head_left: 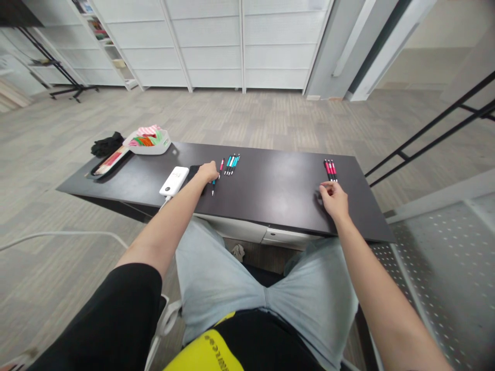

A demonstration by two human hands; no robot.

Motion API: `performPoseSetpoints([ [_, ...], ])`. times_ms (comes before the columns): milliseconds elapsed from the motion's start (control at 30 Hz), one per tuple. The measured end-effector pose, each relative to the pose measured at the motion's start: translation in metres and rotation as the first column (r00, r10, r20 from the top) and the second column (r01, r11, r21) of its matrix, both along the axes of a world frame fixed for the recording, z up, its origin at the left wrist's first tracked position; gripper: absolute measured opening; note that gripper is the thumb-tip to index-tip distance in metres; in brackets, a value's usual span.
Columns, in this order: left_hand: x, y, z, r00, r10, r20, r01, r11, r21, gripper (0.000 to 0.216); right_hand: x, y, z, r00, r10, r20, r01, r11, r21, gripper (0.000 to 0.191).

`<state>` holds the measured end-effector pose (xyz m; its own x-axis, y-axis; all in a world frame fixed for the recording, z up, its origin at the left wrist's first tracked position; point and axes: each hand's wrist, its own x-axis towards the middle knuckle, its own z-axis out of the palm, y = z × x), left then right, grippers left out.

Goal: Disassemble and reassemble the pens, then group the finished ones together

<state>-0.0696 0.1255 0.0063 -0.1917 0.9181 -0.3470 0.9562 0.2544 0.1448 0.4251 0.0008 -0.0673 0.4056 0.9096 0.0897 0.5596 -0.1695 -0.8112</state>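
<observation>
Left hand [208, 171] grips a teal pen [213, 187], apparently tip toward frame bottom; right hand [334, 200] rests loosely curled, holding nothing, below 3 red pens [330, 170].

Single view from my head, angled forward and down; the table [270, 196] stretches across at twelve o'clock, near.

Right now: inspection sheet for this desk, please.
Surface: dark desk top, flat, glossy.
Job's things: teal pen under the left hand; one red pen and a teal pen group beside it; red pen group just beyond the right hand.
Clutter: white power bank, white tray of coloured items, black tray, black cloth.
Hands: left touching the teal pen; right resting, empty.
Cables: white cable off the power bank.
Surroundings: white shelving, carpet floor.
</observation>
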Motion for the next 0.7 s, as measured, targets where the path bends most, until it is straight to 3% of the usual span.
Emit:
performPoseSetpoints([
  [200,-0.007,-0.009,0.003,0.996,0.068,0.065,-0.075,0.992,0.104,0.047,-0.003,0.004,-0.003,0.998,0.000,-0.062,0.004,0.997,0.076,0.017],
  [300,-0.007,-0.018,0.009,0.933,0.104,0.344,-0.190,0.955,0.227,0.035,-0.001,0.005,-0.004,0.998,0.012,-0.063,-0.006,0.997,0.080,0.017],
  [367,0.002,-0.029,0.009,0.781,0.051,0.622,-0.270,0.926,0.263,0.027,0.001,0.006,-0.003,0.998,0.022,-0.063,-0.017,0.996,0.082,0.015],
  [433,0.019,-0.043,0.002,0.558,-0.036,0.829,-0.327,0.909,0.260,0.023,0.002,0.007,-0.003,0.997,0.038,-0.073,-0.032,0.996,0.084,0.013],
  [533,0.055,-0.067,-0.021,0.255,-0.115,0.960,-0.369,0.906,0.207,0.022,-0.011,0.003,-0.002,0.993,0.080,-0.091,-0.072,0.993,0.089,0.018],
  [600,0.080,-0.082,-0.043,0.128,-0.138,0.982,-0.353,0.919,0.175,0.027,-0.033,-0.002,-0.003,0.981,0.157,-0.118,-0.144,0.984,0.105,0.032],
  [700,0.112,-0.095,-0.073,0.038,-0.149,0.988,-0.343,0.927,0.153,0.031,-0.081,-0.012,-0.007,0.877,0.432,-0.212,-0.425,0.902,0.079,0.056],
])
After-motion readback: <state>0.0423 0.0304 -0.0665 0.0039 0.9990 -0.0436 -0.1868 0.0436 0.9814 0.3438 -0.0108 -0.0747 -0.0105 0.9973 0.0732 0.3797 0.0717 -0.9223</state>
